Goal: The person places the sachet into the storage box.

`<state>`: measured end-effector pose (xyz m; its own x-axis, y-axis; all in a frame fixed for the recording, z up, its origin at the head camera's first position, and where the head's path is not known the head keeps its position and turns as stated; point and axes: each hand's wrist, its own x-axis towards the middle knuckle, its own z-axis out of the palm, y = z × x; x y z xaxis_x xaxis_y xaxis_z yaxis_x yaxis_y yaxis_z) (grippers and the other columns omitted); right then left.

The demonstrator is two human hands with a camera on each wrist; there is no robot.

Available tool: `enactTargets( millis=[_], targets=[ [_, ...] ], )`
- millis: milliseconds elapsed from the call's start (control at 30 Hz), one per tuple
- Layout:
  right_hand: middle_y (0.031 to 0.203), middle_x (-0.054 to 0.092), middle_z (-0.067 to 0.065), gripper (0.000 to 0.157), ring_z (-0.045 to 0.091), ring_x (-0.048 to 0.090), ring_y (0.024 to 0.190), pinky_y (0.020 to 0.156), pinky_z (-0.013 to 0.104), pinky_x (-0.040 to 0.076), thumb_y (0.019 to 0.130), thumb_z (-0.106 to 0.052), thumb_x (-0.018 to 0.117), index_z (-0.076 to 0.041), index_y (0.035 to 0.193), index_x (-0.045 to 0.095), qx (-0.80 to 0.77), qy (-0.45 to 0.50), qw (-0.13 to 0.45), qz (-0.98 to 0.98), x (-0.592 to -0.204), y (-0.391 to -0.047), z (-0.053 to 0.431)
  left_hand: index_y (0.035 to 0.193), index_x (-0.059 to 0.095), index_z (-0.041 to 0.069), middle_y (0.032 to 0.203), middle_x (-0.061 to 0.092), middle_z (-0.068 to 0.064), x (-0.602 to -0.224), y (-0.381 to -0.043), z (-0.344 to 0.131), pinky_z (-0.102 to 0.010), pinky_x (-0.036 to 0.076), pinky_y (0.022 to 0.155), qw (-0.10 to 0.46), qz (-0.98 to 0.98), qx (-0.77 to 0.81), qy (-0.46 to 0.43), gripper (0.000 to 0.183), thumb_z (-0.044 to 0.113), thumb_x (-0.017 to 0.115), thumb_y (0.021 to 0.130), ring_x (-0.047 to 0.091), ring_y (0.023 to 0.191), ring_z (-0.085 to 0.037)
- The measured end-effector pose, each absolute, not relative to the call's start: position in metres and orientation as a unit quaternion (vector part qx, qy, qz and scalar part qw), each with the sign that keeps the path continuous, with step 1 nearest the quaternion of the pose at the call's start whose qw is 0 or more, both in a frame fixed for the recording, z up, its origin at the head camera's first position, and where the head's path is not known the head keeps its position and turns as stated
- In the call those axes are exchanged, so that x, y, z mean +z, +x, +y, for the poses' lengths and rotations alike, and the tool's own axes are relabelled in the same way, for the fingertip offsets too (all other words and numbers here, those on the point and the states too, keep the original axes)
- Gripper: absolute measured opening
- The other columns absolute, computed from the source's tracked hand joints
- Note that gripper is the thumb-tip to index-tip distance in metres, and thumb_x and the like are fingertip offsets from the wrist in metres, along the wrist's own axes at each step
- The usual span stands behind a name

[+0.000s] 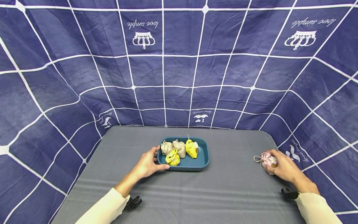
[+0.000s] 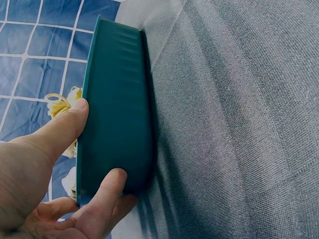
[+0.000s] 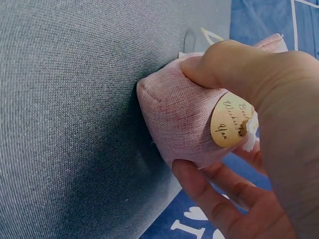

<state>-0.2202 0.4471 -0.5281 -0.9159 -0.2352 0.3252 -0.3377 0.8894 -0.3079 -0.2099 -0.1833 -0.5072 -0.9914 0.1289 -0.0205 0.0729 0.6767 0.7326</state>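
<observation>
In the head view a teal plastic tray (image 1: 205, 161) stands at mid-table with two beige drawstring pouches (image 1: 180, 150) and two yellow drawstring pouches (image 1: 191, 149) in its left and middle part. My left hand (image 1: 149, 164) holds the tray's near left corner, thumb on the front rim and fingers round the end wall (image 2: 117, 114). Far to the right, my right hand (image 1: 282, 165) grips a pink drawstring pouch (image 1: 267, 160) between thumb and fingers. That pouch (image 3: 174, 104) carries a round gold tag and a small white flower; whether it touches the table cannot be told.
A grey cloth (image 1: 179, 196) covers the table. Blue curtains (image 1: 179, 71) with white grid lines rise behind it and at both sides, the right one (image 1: 316, 130) close to my right hand. The tray's right end has bare floor.
</observation>
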Motion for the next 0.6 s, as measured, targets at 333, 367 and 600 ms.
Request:
enactTargets(
  millis=[333, 367, 600],
  targets=[
    [0.109, 0.079, 0.015, 0.057, 0.019, 0.067, 0.095, 0.071, 0.034, 0.046, 0.077, -0.017, 0.103, -0.009, 0.125, 0.075, 0.184, 0.133, 0.139, -0.964, -0.5249, -0.2193, 0.4469, 0.168, 0.051, -0.006, 0.161, 0.069, -0.026, -0.5063, -0.2107, -0.1831, -0.054, 0.067, 0.111, 0.032, 0.914, 0.400, 0.055, 0.111, 0.034, 0.109, 0.082, 0.084, 0.126, -0.037],
    [0.109, 0.079, 0.014, 0.057, 0.016, 0.066, 0.095, 0.071, 0.033, 0.046, 0.077, -0.017, 0.104, -0.009, 0.125, 0.075, 0.185, 0.133, 0.141, -0.963, -0.5249, -0.2191, 0.4467, 0.168, 0.051, -0.006, 0.161, 0.069, -0.026, -0.5063, -0.2108, -0.1831, -0.054, 0.067, 0.111, 0.032, 0.915, 0.399, 0.055, 0.111, 0.034, 0.109, 0.082, 0.084, 0.126, -0.037],
    [0.104, 0.079, 0.009, 0.055, 0.004, 0.061, 0.091, 0.070, 0.033, 0.047, 0.077, -0.018, 0.104, -0.009, 0.123, 0.076, 0.187, 0.139, 0.157, -0.960, -0.5239, -0.2156, 0.4435, 0.168, 0.051, -0.007, 0.159, 0.070, -0.027, -0.5075, -0.2086, -0.1840, -0.053, 0.069, 0.108, 0.030, 0.910, 0.409, 0.057, 0.111, 0.031, 0.110, 0.081, 0.085, 0.123, -0.037]
  ],
)
